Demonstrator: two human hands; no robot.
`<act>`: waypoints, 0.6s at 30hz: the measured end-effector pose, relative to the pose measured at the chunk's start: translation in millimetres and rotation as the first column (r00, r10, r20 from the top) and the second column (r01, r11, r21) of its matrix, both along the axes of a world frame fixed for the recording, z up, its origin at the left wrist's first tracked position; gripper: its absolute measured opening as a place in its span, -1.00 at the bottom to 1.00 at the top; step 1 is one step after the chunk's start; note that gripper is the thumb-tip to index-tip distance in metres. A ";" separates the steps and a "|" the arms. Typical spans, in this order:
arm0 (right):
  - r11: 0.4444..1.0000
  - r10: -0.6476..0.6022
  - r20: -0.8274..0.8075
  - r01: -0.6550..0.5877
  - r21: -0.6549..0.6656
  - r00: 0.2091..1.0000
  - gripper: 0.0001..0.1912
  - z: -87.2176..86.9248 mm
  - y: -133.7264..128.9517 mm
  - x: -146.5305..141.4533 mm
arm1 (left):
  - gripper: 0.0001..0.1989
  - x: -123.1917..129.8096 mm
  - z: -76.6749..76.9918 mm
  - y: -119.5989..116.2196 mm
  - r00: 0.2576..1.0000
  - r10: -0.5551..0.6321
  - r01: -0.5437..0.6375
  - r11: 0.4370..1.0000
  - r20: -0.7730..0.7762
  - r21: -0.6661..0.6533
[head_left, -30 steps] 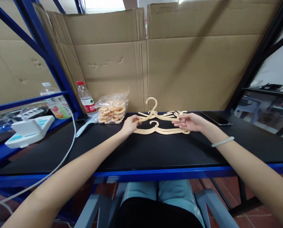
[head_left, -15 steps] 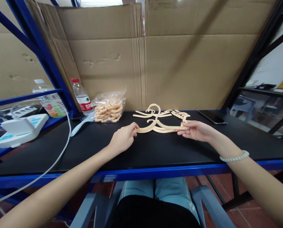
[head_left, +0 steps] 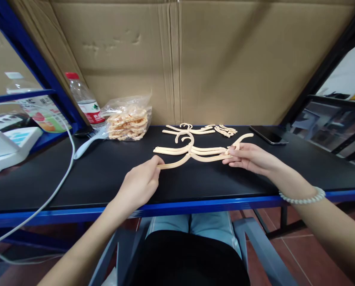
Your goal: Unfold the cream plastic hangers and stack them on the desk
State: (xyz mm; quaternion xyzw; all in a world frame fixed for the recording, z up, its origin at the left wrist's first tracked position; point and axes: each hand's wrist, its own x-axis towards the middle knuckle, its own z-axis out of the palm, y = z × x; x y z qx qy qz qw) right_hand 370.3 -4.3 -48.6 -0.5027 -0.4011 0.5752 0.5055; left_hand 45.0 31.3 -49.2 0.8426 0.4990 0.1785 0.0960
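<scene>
A cream folding hanger [head_left: 177, 162] is held across the front of the black tabletop, its hook pointing up. My left hand [head_left: 143, 180] pinches the end of its left arm. My right hand [head_left: 244, 157] grips its right arm near the end, and a curved cream piece [head_left: 243, 138] sticks up from those fingers. Just behind lie stacked cream hangers [head_left: 171, 150], partly overlapped by the held one. Farther back are more hangers [head_left: 173, 131] and a small pile of cream pieces [head_left: 225, 130].
A clear bag of cream pieces [head_left: 129, 123], a red-capped bottle [head_left: 89, 105] and a pale blue-handled brush [head_left: 88, 146] stand or lie at the left. A white cable [head_left: 66, 171] crosses the left side. A phone [head_left: 268, 135] lies at the back right.
The held hanger has come nearer and apart from the hangers behind it. A curved piece now rises from my right fingers. The camera view has tilted down.
</scene>
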 end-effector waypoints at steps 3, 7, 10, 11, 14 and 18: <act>0.988 -0.134 -0.039 0.137 0.071 0.990 -0.91 -3.7 -10.7 -9.0 | -0.84 8.6 -1.8 -5.0 0.991 0.000 -0.006 0.999 0.132 0.046; 0.925 -0.280 -0.121 0.301 0.231 0.952 -0.80 -11.4 -29.6 -23.9 | -0.69 33.8 -6.1 -19.0 0.718 -0.040 -0.061 0.991 0.694 0.121; 0.828 -0.378 -0.187 0.421 0.370 0.907 -0.74 -14.0 -36.6 -39.9 | -0.43 55.4 -8.3 -29.6 0.157 0.005 -0.072 0.997 0.988 0.006; 0.795 -0.402 -0.197 0.447 0.410 0.894 -0.73 -12.9 -36.1 -46.4 | -0.43 62.2 -8.9 -32.0 -0.010 0.057 -0.031 0.998 0.998 -0.058; 0.726 -0.438 -0.192 0.472 0.500 0.878 -0.72 -4.0 -28.3 -67.5 | -0.59 80.8 -11.6 -35.2 -0.202 0.290 0.264 0.936 0.936 -0.233; 0.682 -0.471 -0.141 0.461 0.567 0.871 -0.71 0.6 -21.2 -90.1 | -0.63 101.2 -17.1 -33.9 -0.037 0.316 0.523 0.814 0.948 -0.251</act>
